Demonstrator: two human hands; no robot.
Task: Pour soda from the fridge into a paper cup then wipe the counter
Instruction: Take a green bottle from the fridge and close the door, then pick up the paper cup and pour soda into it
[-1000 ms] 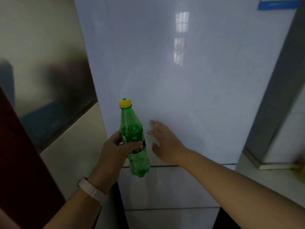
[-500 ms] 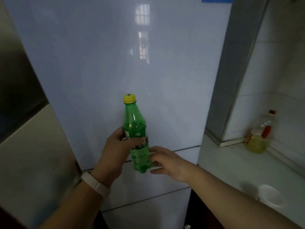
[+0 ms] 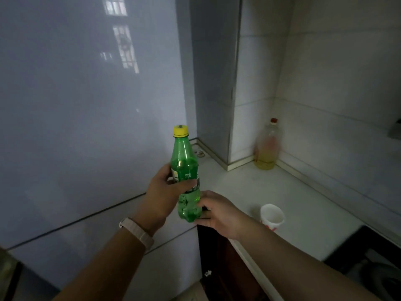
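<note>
Beside glossy pale fridge door, grips upright green yellow-capped plastic soda bottle at label in left hand, clasps base with right hand — by white counter edge. Covers most of label — leaves "汽水" readable. Half-hides white paper cup behind right wrist.

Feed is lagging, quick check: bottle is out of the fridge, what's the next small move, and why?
Probably slide the right hand up the green bottle to the yellow cap and twist it off: the cap is on, the left hand grips the bottle upright at its label, and the paper cup stands open on the counter.
</note>
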